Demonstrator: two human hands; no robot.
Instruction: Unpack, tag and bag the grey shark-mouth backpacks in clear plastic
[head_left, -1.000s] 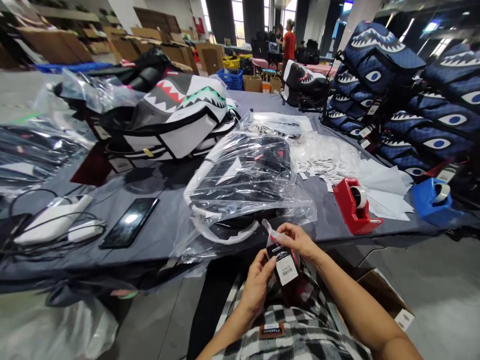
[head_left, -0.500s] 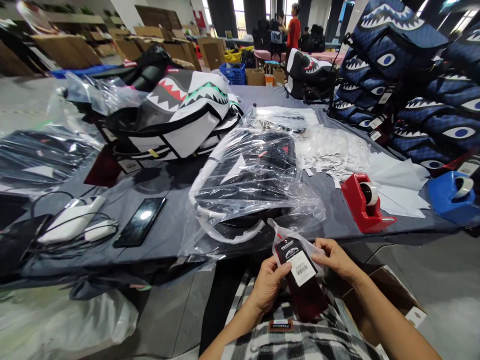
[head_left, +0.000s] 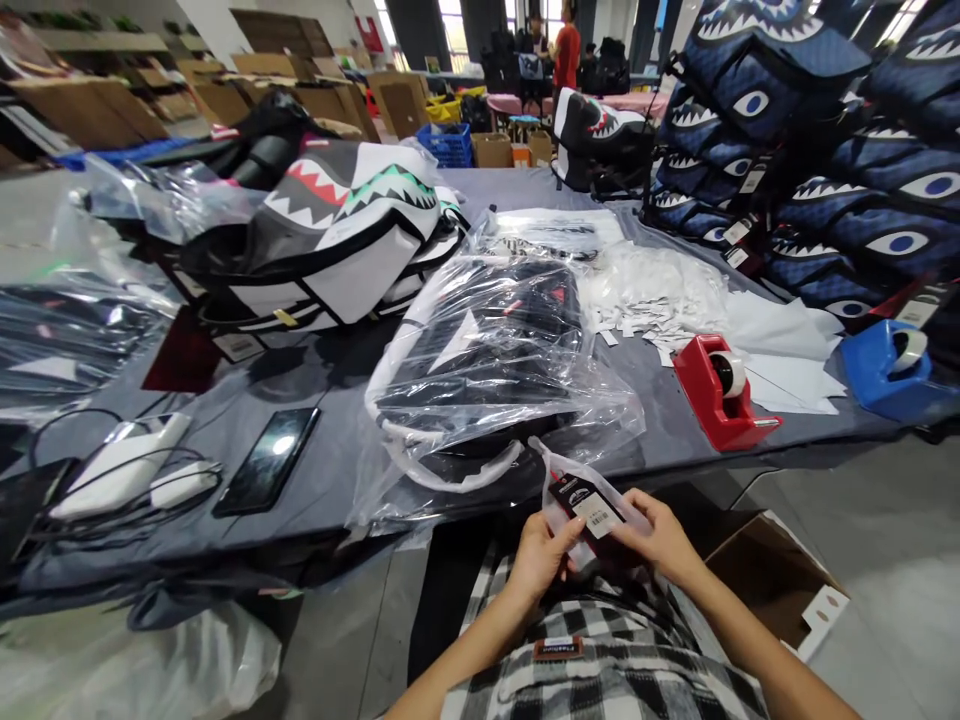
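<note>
Between my two hands is a dark hang tag (head_left: 576, 492) with a white barcode sticker, just off the table's front edge. My left hand (head_left: 538, 562) pinches its lower left side, thumb on top. My right hand (head_left: 658, 535) is closed at its right end, with thin white wrap (head_left: 553, 505) around the tag. The tag's lower part is hidden by my fingers. The wrap reaches up to a black backpack (head_left: 517, 345) with white edging, which lies inside a clear plastic bag (head_left: 600, 400) on the table.
A red tape dispenser (head_left: 705, 385) and a blue one (head_left: 881, 375) stand to the right, near white paper sheets (head_left: 787, 340). Blue shark-print backpacks (head_left: 787, 130) are piled behind. At left lie a phone (head_left: 268, 460) and a cabled white device (head_left: 124, 465). An open carton (head_left: 772, 580) is on the floor.
The tag has tipped, and its dark red lower part has gone out of sight under my hands. My right hand has come slightly lower and nearer the sticker. The whole view has shifted slightly.
</note>
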